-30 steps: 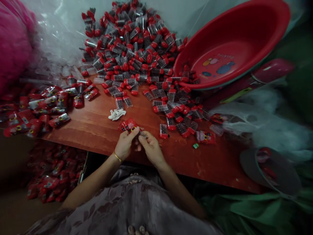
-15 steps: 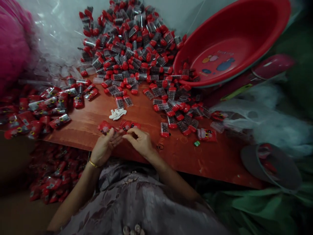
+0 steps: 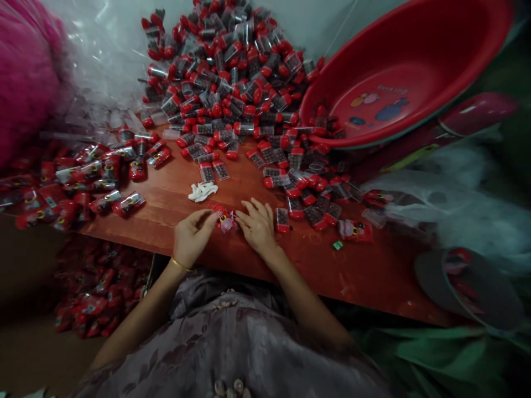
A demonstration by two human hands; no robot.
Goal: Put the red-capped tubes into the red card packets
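A small red packet (image 3: 226,219) with a pink and yellow print lies on the reddish wooden table between my hands. My left hand (image 3: 194,235), with a gold bangle at the wrist, has thumb and fingertips together at the packet's left edge. My right hand (image 3: 257,225) rests at its right side, palm down, fingers spread, fingertips near the packet's edge. Just beyond lies a crumpled white piece (image 3: 203,192). A clear tube with a red cap (image 3: 282,220) lies right beside my right hand.
A large heap of clear red-capped tubes (image 3: 232,83) fills the back. Wrapped red packets (image 3: 83,171) are piled at left. A red basin (image 3: 385,72) leans at back right; a grey bin (image 3: 435,282) stands at right. Plastic bags lie around.
My hands have moved apart, the right one spreading its fingers. The printed packet now lies between them. Another wrapped packet lies at the right side of the left pile. The view has shifted slightly.
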